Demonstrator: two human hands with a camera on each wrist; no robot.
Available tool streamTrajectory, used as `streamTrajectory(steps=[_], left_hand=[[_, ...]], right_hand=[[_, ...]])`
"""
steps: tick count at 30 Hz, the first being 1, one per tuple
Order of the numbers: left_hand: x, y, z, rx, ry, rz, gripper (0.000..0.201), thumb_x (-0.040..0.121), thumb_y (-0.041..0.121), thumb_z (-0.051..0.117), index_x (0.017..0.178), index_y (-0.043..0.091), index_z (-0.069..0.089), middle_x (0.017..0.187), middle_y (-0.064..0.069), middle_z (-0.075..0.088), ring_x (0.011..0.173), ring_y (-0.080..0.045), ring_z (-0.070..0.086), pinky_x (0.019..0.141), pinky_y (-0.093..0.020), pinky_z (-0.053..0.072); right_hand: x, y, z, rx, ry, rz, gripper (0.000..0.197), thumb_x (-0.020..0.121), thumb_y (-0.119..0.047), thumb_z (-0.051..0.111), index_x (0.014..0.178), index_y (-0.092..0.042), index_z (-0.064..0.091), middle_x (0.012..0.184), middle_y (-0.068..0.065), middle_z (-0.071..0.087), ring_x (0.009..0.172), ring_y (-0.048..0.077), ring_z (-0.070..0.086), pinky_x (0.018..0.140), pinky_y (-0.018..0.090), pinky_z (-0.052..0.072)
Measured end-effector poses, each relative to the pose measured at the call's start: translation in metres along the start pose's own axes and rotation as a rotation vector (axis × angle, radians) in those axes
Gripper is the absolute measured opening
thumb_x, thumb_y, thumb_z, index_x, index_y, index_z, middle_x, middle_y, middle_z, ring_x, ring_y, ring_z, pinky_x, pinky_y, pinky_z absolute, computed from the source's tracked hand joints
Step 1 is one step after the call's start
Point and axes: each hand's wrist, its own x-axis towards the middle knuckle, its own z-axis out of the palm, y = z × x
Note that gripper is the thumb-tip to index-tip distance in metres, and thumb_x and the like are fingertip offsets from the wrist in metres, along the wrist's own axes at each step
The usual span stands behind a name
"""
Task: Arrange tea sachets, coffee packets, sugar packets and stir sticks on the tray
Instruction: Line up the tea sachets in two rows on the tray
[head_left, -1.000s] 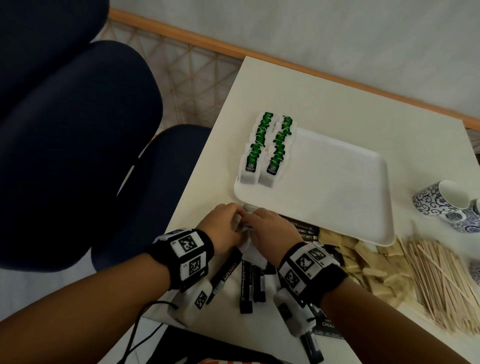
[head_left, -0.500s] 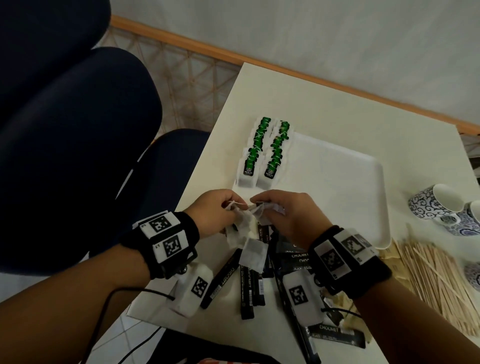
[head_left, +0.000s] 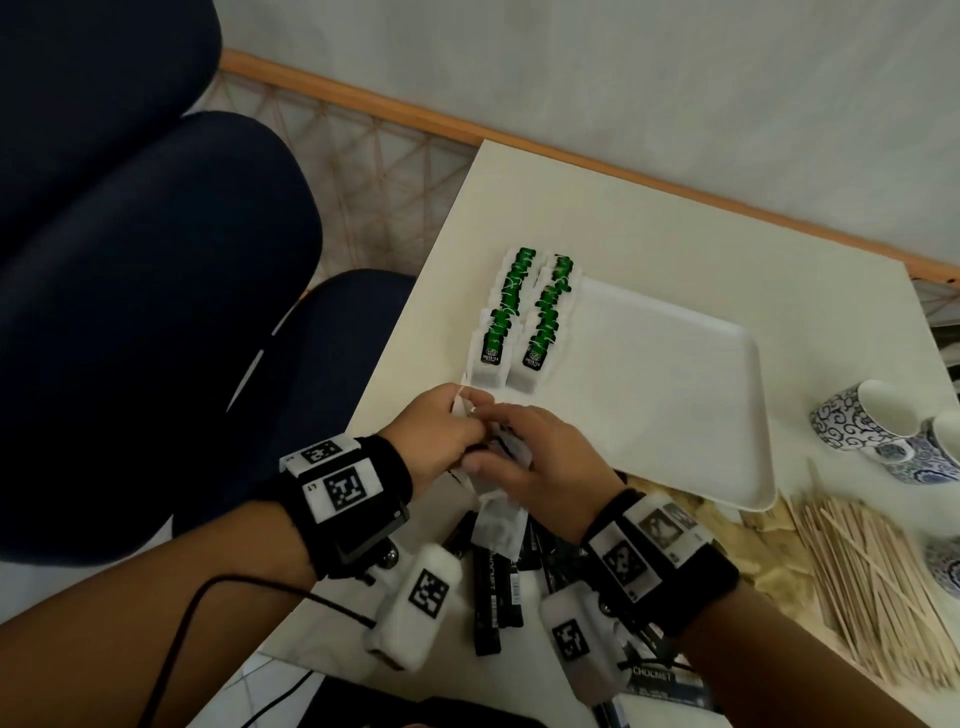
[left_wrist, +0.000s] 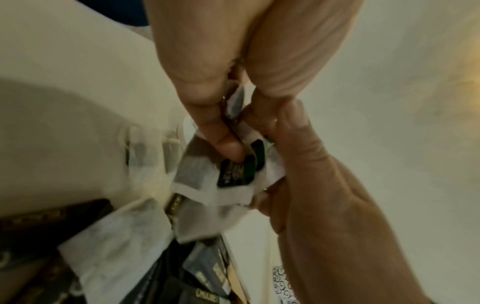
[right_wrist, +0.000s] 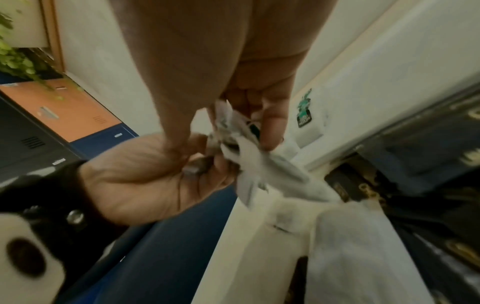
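Both hands meet over the table's (head_left: 649, 228) near-left part, just short of the tray's (head_left: 675, 395) near-left corner, and share a clump of loose tea bags (head_left: 498, 530). In the head view the left hand (head_left: 441, 441) and right hand (head_left: 540, 467) hide most of the clump; only one white bag dangles below them, over the dark coffee packets (head_left: 491, 597) scattered at the table's near edge. The left wrist view shows what the head view cannot: left thumb and forefinger pinch a bag's green-and-black tag, while the right fingers curl round the crumpled bags from the other side. The right wrist view shows the right thumb and fingers pressed onto the same bunch, and more bags hanging blurred beneath. Two neat rows of green-tagged bags (head_left: 519, 317) lie along the tray's left edge. Stir sticks (head_left: 872, 582) and tan sugar packets (head_left: 670, 501) lie off the tray's near-right corner, cups (head_left: 862, 421) by the table's right edge.
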Motion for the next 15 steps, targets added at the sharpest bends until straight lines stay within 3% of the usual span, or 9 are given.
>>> streamTrajectory(steps=[2,4,6,9,10,13,15], left_hand=[[0.001,0.001,0.001,-0.077,0.0,-0.044,0.029,0.088,-0.014,0.041,0.103,0.008,0.053,0.079,-0.016,0.057,0.059,-0.021,0.055,0.052,-0.027,0.048],[0.003,0.001,0.002,-0.148,-0.002,-0.098,0.03,0.088,-0.015,0.039,0.104,0.006,0.052,0.08,-0.017,0.057,0.061,-0.021,0.057,0.052,-0.025,0.052],[0.003,0.001,0.0,-0.162,-0.008,-0.142,0.027,0.091,-0.011,0.039,0.105,0.007,0.053,0.081,-0.015,0.061,0.065,-0.021,0.061,0.059,-0.027,0.055],[0.004,-0.001,-0.006,-0.125,-0.019,-0.168,0.025,0.093,-0.006,0.039,0.106,0.009,0.054,0.083,-0.012,0.061,0.067,-0.021,0.061,0.069,-0.033,0.053],[0.005,-0.004,-0.008,-0.108,-0.001,-0.173,0.025,0.093,-0.005,0.039,0.105,0.01,0.055,0.083,-0.01,0.061,0.068,-0.02,0.06,0.07,-0.033,0.052],[0.008,-0.01,-0.01,-0.068,0.11,-0.205,0.022,0.095,0.002,0.04,0.098,0.011,0.06,0.084,-0.008,0.058,0.07,-0.017,0.055,0.066,-0.03,0.052],[0.009,-0.013,-0.01,-0.125,0.113,-0.256,0.018,0.098,0.018,0.044,0.095,0.011,0.061,0.082,-0.008,0.057,0.07,-0.018,0.054,0.066,-0.033,0.05]], right_hand=[[0.001,0.006,0.007,-0.009,-0.031,0.0,0.062,0.076,-0.035,0.075,0.132,-0.024,0.05,0.119,-0.011,0.054,0.111,0.004,0.047,0.086,0.002,0.03],[0.005,0.014,0.011,-0.036,0.015,-0.004,0.053,0.078,-0.021,0.073,0.128,-0.023,0.055,0.118,-0.005,0.06,0.108,0.007,0.052,0.084,0.001,0.03],[0.006,0.018,0.008,0.011,0.07,0.05,0.038,0.081,-0.011,0.067,0.116,-0.025,0.064,0.109,-0.009,0.066,0.095,-0.002,0.054,0.079,0.001,0.035],[0.007,0.023,0.001,0.09,0.088,0.159,0.033,0.082,-0.003,0.059,0.104,-0.025,0.071,0.093,-0.01,0.069,0.075,-0.002,0.057,0.074,0.011,0.048],[0.007,0.023,-0.002,0.096,0.094,0.167,0.033,0.082,-0.002,0.058,0.102,-0.024,0.072,0.093,-0.008,0.07,0.075,-0.001,0.058,0.075,0.014,0.049],[0.007,0.018,-0.013,0.129,0.101,0.13,0.035,0.081,0.0,0.058,0.099,-0.027,0.073,0.096,-0.008,0.072,0.084,0.001,0.061,0.075,0.008,0.046],[0.008,0.01,-0.019,0.22,0.054,0.081,0.038,0.082,-0.001,0.061,0.093,-0.036,0.07,0.096,-0.01,0.072,0.089,0.004,0.064,0.082,0.015,0.049]])
